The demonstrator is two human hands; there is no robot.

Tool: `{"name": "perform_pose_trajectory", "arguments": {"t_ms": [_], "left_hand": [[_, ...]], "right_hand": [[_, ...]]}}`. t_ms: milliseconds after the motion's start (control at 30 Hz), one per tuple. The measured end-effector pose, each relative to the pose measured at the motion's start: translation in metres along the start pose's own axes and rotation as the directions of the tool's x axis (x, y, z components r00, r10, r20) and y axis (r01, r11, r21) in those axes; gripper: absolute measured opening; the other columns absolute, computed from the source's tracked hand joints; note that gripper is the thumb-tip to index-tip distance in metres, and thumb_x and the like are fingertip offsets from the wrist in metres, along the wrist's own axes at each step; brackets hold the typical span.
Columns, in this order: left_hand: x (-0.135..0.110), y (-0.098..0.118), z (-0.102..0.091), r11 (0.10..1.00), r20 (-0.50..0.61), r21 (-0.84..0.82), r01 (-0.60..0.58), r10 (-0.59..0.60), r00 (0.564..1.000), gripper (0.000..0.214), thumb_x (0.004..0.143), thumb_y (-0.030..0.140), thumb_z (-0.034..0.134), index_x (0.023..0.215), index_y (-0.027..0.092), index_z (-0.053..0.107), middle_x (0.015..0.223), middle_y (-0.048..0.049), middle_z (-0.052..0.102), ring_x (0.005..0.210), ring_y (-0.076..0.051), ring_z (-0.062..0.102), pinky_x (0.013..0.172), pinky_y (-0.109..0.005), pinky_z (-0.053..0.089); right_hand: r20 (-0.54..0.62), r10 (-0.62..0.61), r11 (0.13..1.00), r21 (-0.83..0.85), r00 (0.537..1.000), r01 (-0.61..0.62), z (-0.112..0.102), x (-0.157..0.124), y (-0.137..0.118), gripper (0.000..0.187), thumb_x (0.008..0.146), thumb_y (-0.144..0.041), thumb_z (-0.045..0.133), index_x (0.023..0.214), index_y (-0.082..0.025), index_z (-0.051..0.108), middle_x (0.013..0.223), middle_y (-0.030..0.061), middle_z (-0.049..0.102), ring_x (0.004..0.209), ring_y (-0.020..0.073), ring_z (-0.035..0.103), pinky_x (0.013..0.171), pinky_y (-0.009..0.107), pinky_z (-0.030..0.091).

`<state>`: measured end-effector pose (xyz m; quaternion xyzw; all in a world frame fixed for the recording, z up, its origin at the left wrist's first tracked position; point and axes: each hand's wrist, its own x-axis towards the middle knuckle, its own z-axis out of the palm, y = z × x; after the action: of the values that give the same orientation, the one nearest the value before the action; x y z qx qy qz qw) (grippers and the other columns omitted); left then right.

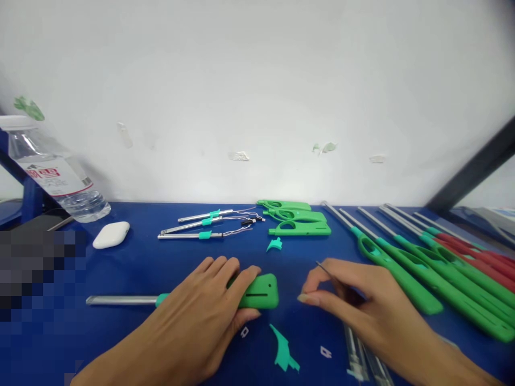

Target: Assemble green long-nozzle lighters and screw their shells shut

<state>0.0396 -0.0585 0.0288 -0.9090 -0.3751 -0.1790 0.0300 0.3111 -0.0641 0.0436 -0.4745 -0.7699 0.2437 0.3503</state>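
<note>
My left hand (201, 308) lies over a green lighter (259, 292) with a long metal tube (120, 300) pointing left, fingers wrapped on its handle and pressing it to the blue table (153, 262). My right hand (354, 297) is just right of the handle, thumb and fingers pinched on a thin metal pin or wire (324, 269). A teal trigger piece (284, 351) lies between the hands near the front edge, and another teal piece (274, 245) lies further back.
Several finished green and red lighters (422, 268) lie in a row at the right. Green handle shells (298, 220) and metal tubes with wires (205, 225) sit at the back. A water bottle (56, 179) and white case (111, 234) are at left. Small white clips (325, 351) lie near the front.
</note>
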Motion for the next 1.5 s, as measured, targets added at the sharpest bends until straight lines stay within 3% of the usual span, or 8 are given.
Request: {"name": "perform_pose_trajectory", "arguments": {"t_ms": [200,367,633,800,967,1133,1267,1500], "left_hand": [[0.006,-0.008,0.006,0.984,0.147,-0.172,0.052,-0.027,0.989,0.042,0.106,0.028,0.055,0.147,0.029,0.046,0.126,-0.0078,0.058,0.107,-0.027,0.063,0.093,-0.044,0.055],[0.010,-0.005,0.010,0.973,0.129,-0.223,0.054,-0.026,0.991,0.047,0.101,0.018,0.064,0.142,0.033,0.050,0.124,-0.0034,0.063,0.109,-0.027,0.062,0.100,-0.047,0.048],[0.005,-0.004,-0.006,0.952,0.143,-0.284,0.112,-0.074,0.987,0.043,0.095,0.010,0.052,0.133,0.030,0.056,0.124,-0.0035,0.058,0.111,-0.025,0.057,0.103,-0.044,0.045],[0.007,-0.013,0.001,0.938,0.164,-0.332,0.103,-0.050,0.985,0.046,0.098,0.008,0.049,0.136,0.034,0.054,0.122,-0.0020,0.060,0.105,-0.024,0.059,0.096,-0.042,0.048],[0.011,-0.014,0.011,0.912,0.141,-0.410,0.010,0.052,0.989,0.038,0.099,0.013,0.064,0.131,0.034,0.062,0.124,-0.0006,0.065,0.110,-0.023,0.060,0.097,-0.037,0.049],[0.009,-0.007,0.004,0.909,0.126,-0.416,0.023,0.033,0.991,0.046,0.103,0.013,0.052,0.141,0.038,0.059,0.127,-0.0023,0.062,0.112,-0.022,0.060,0.099,-0.038,0.051],[0.008,-0.005,-0.001,0.916,0.144,-0.400,0.029,0.032,0.989,0.050,0.102,0.011,0.050,0.144,0.039,0.057,0.127,-0.0027,0.062,0.111,-0.022,0.061,0.100,-0.038,0.052],[0.009,-0.004,0.003,0.914,0.111,-0.405,0.031,0.015,0.994,0.048,0.102,0.012,0.049,0.141,0.037,0.060,0.124,-0.0041,0.063,0.106,-0.024,0.061,0.094,-0.040,0.053]], "right_hand": [[0.009,-0.011,0.999,-0.039,1.000,0.012,0.002,0.003,0.000,0.018,0.094,-0.037,0.074,0.078,-0.029,0.073,0.062,-0.0076,0.059,0.050,0.0109,0.046,0.047,0.025,0.035],[0.024,0.002,0.997,-0.080,1.000,0.000,0.006,-0.001,0.003,0.013,0.096,-0.036,0.072,0.084,-0.032,0.076,0.058,-0.0081,0.056,0.047,0.0115,0.043,0.045,0.026,0.033],[0.000,-0.016,0.994,-0.108,1.000,0.016,0.009,0.000,0.009,0.008,0.094,-0.033,0.073,0.087,-0.033,0.078,0.056,-0.0089,0.055,0.045,0.0113,0.041,0.043,0.027,0.031],[0.008,-0.013,0.994,-0.108,1.000,0.014,0.009,-0.002,0.010,0.005,0.092,-0.031,0.077,0.087,-0.032,0.077,0.057,-0.0098,0.059,0.044,0.0104,0.040,0.042,0.027,0.031],[0.011,-0.043,0.992,-0.116,0.999,0.044,0.009,-0.002,0.011,0.008,0.094,-0.027,0.074,0.087,-0.031,0.075,0.065,-0.0101,0.070,0.046,0.0097,0.051,0.044,0.024,0.038],[0.019,-0.160,0.978,-0.131,0.987,0.161,0.009,-0.004,0.023,0.009,0.100,-0.022,0.068,0.099,-0.030,0.072,0.090,-0.0084,0.080,0.071,0.0114,0.074,0.068,0.020,0.052],[0.045,-0.228,0.957,-0.175,0.973,0.232,0.009,-0.005,0.027,0.008,0.102,-0.025,0.064,0.102,-0.027,0.072,0.090,-0.0041,0.082,0.073,0.0143,0.076,0.068,0.023,0.056],[0.064,-0.214,0.954,-0.200,0.975,0.223,0.010,-0.006,0.021,0.016,0.105,-0.031,0.060,0.102,-0.027,0.075,0.089,0.0005,0.082,0.073,0.0198,0.078,0.068,0.028,0.058]]}}
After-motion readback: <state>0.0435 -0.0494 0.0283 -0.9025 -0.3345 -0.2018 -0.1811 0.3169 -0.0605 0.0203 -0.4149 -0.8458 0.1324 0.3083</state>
